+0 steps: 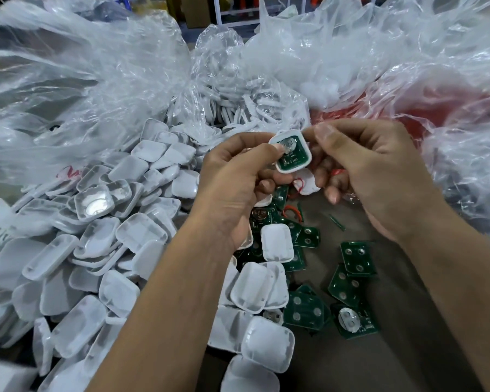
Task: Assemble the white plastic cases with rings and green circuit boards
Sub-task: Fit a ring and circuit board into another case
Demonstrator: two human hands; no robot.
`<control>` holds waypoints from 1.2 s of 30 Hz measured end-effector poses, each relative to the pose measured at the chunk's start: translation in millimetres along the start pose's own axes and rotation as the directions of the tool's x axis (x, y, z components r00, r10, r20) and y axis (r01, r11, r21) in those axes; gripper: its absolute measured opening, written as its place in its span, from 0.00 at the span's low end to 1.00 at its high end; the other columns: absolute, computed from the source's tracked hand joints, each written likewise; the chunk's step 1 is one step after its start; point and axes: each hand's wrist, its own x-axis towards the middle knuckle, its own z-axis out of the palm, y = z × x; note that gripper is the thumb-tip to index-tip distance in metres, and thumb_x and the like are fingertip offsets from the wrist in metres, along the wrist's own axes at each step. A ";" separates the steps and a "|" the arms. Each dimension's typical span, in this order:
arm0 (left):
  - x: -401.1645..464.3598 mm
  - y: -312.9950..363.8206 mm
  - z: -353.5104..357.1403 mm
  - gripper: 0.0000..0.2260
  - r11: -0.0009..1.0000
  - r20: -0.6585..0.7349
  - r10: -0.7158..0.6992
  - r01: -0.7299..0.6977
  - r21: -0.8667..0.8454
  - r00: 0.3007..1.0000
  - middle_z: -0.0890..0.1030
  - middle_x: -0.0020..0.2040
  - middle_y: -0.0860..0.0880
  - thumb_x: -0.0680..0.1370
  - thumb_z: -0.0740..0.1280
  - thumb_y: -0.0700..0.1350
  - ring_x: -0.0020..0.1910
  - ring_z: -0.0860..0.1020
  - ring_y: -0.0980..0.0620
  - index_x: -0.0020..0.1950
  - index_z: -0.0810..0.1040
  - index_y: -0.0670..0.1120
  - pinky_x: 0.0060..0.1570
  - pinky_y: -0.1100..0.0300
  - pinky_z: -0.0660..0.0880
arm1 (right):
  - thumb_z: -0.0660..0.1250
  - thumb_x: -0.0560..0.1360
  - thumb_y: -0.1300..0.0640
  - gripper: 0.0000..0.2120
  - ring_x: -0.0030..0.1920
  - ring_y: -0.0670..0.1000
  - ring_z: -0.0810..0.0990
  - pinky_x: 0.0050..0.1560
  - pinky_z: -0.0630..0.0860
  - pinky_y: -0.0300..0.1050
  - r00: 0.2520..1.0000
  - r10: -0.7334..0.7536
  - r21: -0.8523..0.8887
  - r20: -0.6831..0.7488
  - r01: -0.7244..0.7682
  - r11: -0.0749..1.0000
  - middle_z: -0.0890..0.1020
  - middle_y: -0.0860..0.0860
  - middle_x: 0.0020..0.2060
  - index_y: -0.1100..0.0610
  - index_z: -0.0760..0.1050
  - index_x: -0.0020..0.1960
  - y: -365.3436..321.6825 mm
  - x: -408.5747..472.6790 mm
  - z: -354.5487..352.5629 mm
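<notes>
In the head view, we hold one white case (290, 151) near the middle of the picture, a little toward 12 o'clock. A green circuit board (293, 157) with a round silver part sits inside it. Our left hand (238, 179) grips the case from its 9 o'clock side, and the left thumb presses on the board. Our right hand (374, 168) pinches the case at its 3 o'clock edge, with the fingers (327, 134) curled around it. A second white piece (306, 183) with a thin red wire shows just under the case, against the right fingers; we cannot tell which hand carries it.

From 7 to 10 o'clock lies a big pile of white cases (96, 250). Loose green boards (351, 273) lie on the brown tabletop (393, 321) at 5 o'clock. Clear plastic bags (96, 66) fill the far side, and one at 12 o'clock holds white rings (244, 108).
</notes>
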 end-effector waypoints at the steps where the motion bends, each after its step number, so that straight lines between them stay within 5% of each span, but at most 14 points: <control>1: -0.1 -0.1 0.1 0.06 1.000 -0.009 0.003 -0.003 -0.004 1.000 0.82 0.34 0.45 0.77 0.71 0.33 0.27 0.78 0.53 0.45 0.80 0.43 0.26 0.67 0.69 | 0.72 0.80 0.48 0.09 0.27 0.55 0.80 0.26 0.75 0.45 0.998 -0.060 -0.126 0.000 0.059 0.990 0.85 0.53 0.35 0.54 0.86 0.51 -0.9 -1.7 0.7; 6: -1.5 -7.8 4.1 0.08 0.995 -0.110 0.089 -0.085 0.042 0.990 0.78 0.31 0.49 0.77 0.72 0.33 0.26 0.77 0.55 0.44 0.77 0.45 0.29 0.64 0.75 | 0.78 0.69 0.39 0.19 0.33 0.45 0.81 0.33 0.78 0.37 0.974 -0.223 -0.502 -0.026 0.180 0.846 0.84 0.44 0.35 0.49 0.85 0.53 -5.4 -9.3 13.8; 16: -2.4 -17.0 6.3 0.09 0.986 -0.120 0.119 -0.103 0.132 0.986 0.76 0.36 0.45 0.75 0.73 0.36 0.28 0.76 0.54 0.42 0.75 0.46 0.28 0.62 0.74 | 0.83 0.67 0.45 0.13 0.35 0.41 0.81 0.34 0.74 0.30 0.963 -0.266 -0.571 -0.047 0.193 0.798 0.79 0.38 0.30 0.49 0.86 0.47 -4.4 -11.4 18.3; 23: 1.4 -10.8 -0.6 0.08 0.997 0.060 0.057 -0.060 0.050 0.997 0.81 0.38 0.46 0.76 0.74 0.37 0.32 0.81 0.51 0.47 0.78 0.48 0.30 0.62 0.76 | 0.80 0.70 0.48 0.10 0.33 0.46 0.82 0.34 0.76 0.36 0.961 -0.274 -0.524 -0.024 0.222 0.822 0.84 0.44 0.33 0.48 0.86 0.50 -7.3 -6.9 7.5; 28: 3.2 -5.1 -8.1 0.20 0.977 0.347 -0.005 0.079 -0.198 0.938 0.82 0.44 0.48 0.74 0.71 0.37 0.38 0.83 0.55 0.66 0.80 0.44 0.41 0.63 0.82 | 0.77 0.73 0.49 0.11 0.35 0.52 0.83 0.36 0.81 0.54 0.955 -0.288 -0.383 0.072 0.293 0.876 0.86 0.48 0.39 0.47 0.86 0.54 -12.5 -5.5 -1.5; 33: 4.5 -6.7 -10.9 0.17 0.938 0.470 0.028 0.140 -0.318 0.882 0.85 0.54 0.44 0.76 0.69 0.34 0.50 0.86 0.51 0.64 0.82 0.43 0.50 0.60 0.83 | 0.77 0.73 0.50 0.13 0.42 0.63 0.84 0.40 0.81 0.65 0.949 -0.294 -0.208 0.112 0.312 0.927 0.87 0.54 0.45 0.48 0.86 0.58 -14.2 -6.4 -4.0; 36: 5.2 -7.2 -11.8 0.16 0.926 0.483 0.044 0.145 -0.348 0.874 0.86 0.56 0.42 0.77 0.67 0.33 0.52 0.86 0.49 0.62 0.84 0.44 0.51 0.60 0.83 | 0.78 0.74 0.53 0.14 0.44 0.65 0.85 0.44 0.83 0.64 0.949 -0.294 -0.159 0.111 0.309 0.938 0.88 0.56 0.46 0.50 0.85 0.59 -15.0 -6.7 -4.9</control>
